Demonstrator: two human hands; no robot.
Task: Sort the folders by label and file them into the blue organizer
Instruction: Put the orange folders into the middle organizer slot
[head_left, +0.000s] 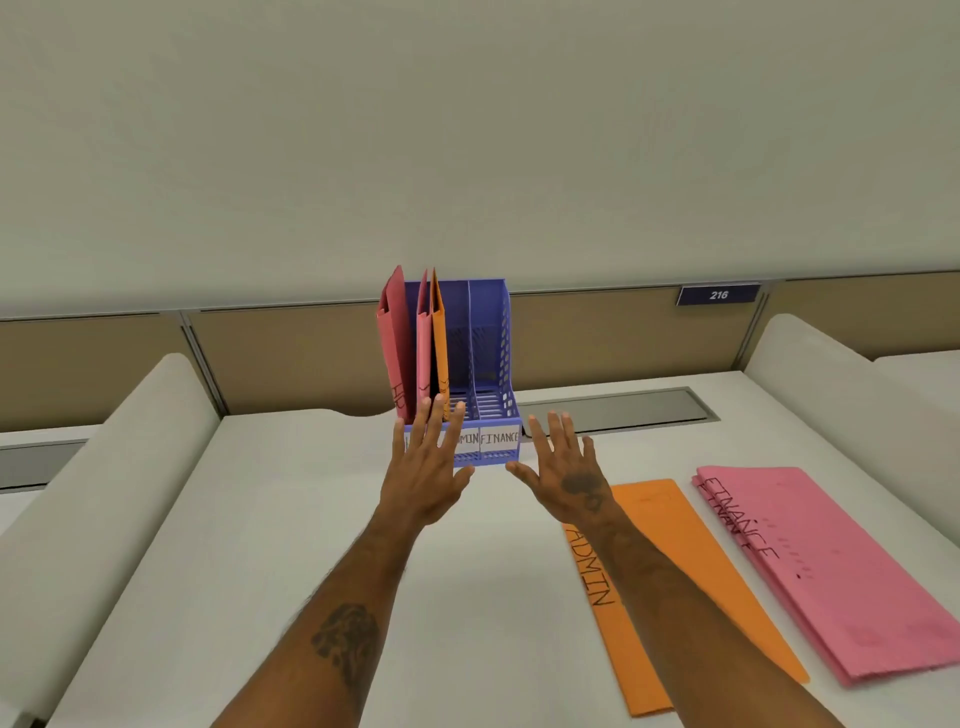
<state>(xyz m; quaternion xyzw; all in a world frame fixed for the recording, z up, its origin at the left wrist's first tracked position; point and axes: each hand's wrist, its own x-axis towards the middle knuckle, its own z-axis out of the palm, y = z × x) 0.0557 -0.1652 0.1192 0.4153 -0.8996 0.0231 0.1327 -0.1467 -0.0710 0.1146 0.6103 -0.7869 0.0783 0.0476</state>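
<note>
1. Blue organizer (488, 364) stands upright at the far middle of the white surface (311, 519). Front labels read "…MIN" and "FINANCE"; the leftmost label is hidden behind the left hand (426, 467).
2. Three folders stand upright at its left end: red HR folder (395, 343), pink folder (423, 343), orange folder (440, 338). Which slot each sits in — cannot tell.
3. Left hand: fingers (435, 421) straight and apart, holding nothing, tips in front of the folders' lower ends; contact unclear.
4. Right hand (563, 467): fingers (553, 431) straight and apart, empty, just right of the organizer's front.
5. ADMIN folder (654, 509), orange, lies flat at near right, partly under the right forearm. The pink FINANCE stack (831, 571) lies flat just beside it, further right.
</note>
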